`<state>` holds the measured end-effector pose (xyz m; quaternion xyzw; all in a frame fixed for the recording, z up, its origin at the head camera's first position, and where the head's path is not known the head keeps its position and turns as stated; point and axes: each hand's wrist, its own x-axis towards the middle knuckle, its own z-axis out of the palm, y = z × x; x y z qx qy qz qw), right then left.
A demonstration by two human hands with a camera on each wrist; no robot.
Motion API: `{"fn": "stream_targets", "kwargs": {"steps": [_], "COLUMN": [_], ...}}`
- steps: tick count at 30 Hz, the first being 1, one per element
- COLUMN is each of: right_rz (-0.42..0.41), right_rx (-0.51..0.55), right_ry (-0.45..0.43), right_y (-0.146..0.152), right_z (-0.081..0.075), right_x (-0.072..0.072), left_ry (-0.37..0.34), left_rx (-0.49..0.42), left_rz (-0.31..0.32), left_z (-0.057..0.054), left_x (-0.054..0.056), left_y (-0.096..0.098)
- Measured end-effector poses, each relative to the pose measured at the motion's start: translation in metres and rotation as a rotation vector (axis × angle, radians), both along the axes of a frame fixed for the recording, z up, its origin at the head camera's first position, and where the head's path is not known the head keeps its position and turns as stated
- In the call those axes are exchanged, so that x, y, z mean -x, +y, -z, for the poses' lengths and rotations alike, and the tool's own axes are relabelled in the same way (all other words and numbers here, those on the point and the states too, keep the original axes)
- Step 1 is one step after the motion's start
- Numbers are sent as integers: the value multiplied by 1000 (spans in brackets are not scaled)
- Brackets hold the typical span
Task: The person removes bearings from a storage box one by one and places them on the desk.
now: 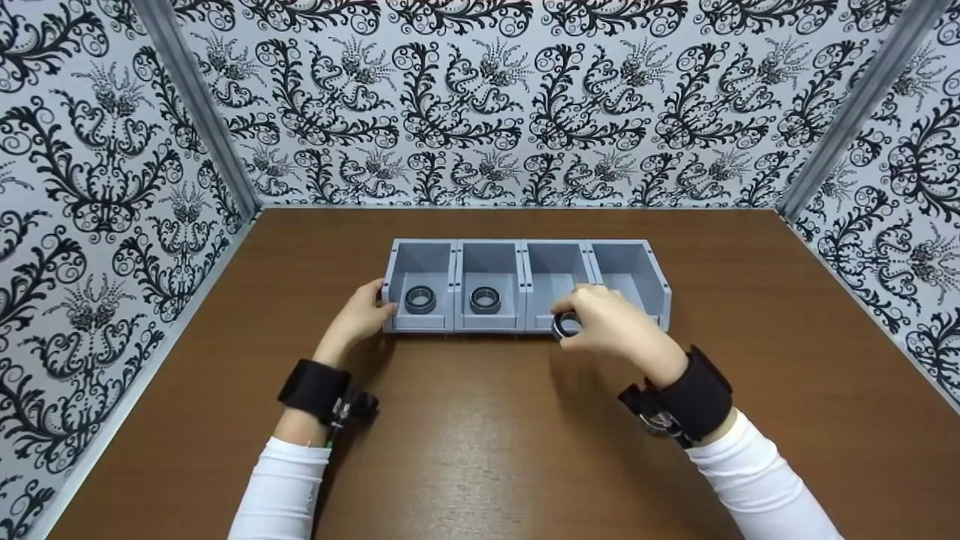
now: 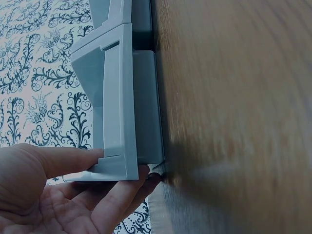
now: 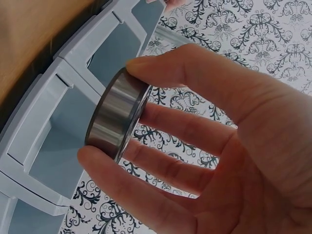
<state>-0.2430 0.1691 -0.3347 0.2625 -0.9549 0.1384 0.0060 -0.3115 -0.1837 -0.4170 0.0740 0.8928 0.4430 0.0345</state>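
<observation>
A row of joined grey storage bins (image 1: 489,324) stands on the wooden table. One ball bearing (image 1: 420,300) lies in the leftmost bin, and another bearing (image 1: 485,300) lies in the bin beside it. My right hand (image 1: 616,324) pinches a third bearing (image 3: 118,114) by its rim between thumb and fingers, at the front of the third bin. My left hand (image 1: 361,313) grips the outer left wall of the leftmost bin. In the left wrist view its thumb is inside that wall and the fingers are outside and under it.
The brown table (image 1: 465,435) spreads out in front of the bins and to both sides. Behind it rises a wall (image 1: 487,112) with black floral patterning, and similar panels flank the table. Grey metal posts (image 1: 199,105) mark the corners.
</observation>
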Motion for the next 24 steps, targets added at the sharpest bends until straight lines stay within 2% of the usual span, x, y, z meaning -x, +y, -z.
{"fn": "stream_targets", "kwargs": {"steps": [11,20,24], "right_rz": [-12,-74,-71], "right_rx": [10,11,0], "right_ry": [-1,77,77], "right_y": [2,5,6], "right_z": [0,4,5], "right_x": [-12,-17,-19], "left_ry": [19,28,12], "left_rx": [-9,9,14], "left_rz": [4,14,7], "left_z": [0,1,0], "left_x": [0,1,1], "left_y": [0,-1,-1]}}
